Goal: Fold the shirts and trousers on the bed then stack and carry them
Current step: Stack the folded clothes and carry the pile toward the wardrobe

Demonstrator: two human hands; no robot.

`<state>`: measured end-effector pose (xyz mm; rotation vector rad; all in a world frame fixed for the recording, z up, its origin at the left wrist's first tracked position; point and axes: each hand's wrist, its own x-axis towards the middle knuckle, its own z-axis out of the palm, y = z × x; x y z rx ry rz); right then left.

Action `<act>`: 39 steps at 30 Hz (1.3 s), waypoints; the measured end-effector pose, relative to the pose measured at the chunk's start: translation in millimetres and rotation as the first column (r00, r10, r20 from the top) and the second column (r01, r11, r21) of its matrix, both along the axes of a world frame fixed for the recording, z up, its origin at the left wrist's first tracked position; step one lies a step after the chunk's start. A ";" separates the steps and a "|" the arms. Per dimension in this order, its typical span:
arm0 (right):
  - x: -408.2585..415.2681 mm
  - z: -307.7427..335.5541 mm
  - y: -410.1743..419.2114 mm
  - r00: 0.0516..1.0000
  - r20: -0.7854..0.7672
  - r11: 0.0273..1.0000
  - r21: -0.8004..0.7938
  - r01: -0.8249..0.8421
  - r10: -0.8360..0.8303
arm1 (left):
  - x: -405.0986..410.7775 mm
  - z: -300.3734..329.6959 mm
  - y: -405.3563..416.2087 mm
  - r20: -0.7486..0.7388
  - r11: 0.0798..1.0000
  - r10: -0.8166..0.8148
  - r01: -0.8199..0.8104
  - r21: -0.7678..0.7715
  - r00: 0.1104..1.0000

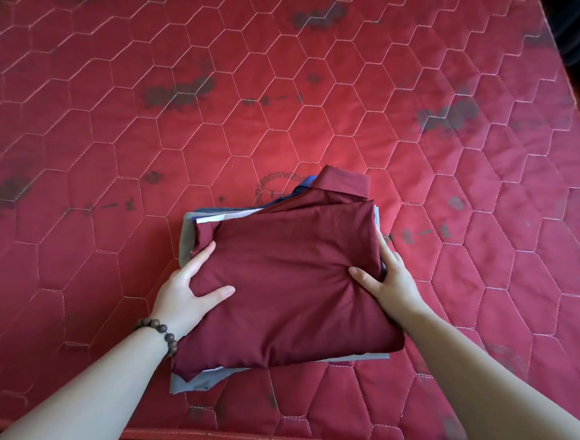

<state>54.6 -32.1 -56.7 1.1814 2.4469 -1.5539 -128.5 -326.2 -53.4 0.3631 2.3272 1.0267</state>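
Note:
A stack of folded clothes lies near the front of the bed. A folded maroon shirt [286, 282] is on top. Edges of a grey garment [185, 241], a white layer [209, 219] and a blue garment [308, 182] peek out beneath it. My left hand [180, 292] grips the stack's left side, thumb and forefinger lying on the maroon cloth, the other fingers hidden at the edge. My right hand [392, 281] grips the right side, its thumb pressing a dimple into the top and its fingers running down the side.
The red quilted mattress [274, 117] with dark stains stretches far beyond the stack. Its front edge [228, 437] is just below my forearms. A dark object [576, 21] stands past the right edge. A bead bracelet [162, 331] is on my left wrist.

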 end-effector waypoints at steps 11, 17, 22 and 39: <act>-13.0 90.5 -23.3 0.995 -0.072 0.994 0.089 -0.069 0.076 | 9.1 87.3 -22.9 -0.149 0.999 0.028 -0.032 -0.026 0.988; -42.2 202.5 -53.1 0.973 -0.136 0.972 0.167 -0.166 0.189 | 9.6 201.9 -65.1 -0.234 0.993 0.116 -0.116 0.012 0.965; -76.0 290.0 -92.8 0.934 -0.196 0.946 0.194 -0.261 0.298 | 5.3 300.1 -119.3 -0.299 0.977 0.208 -0.210 0.028 0.931; -204.4 392.2 -408.1 0.797 -0.237 0.822 0.305 -0.481 0.555 | -43.4 385.6 -448.4 -0.392 0.902 0.414 -0.429 0.052 0.822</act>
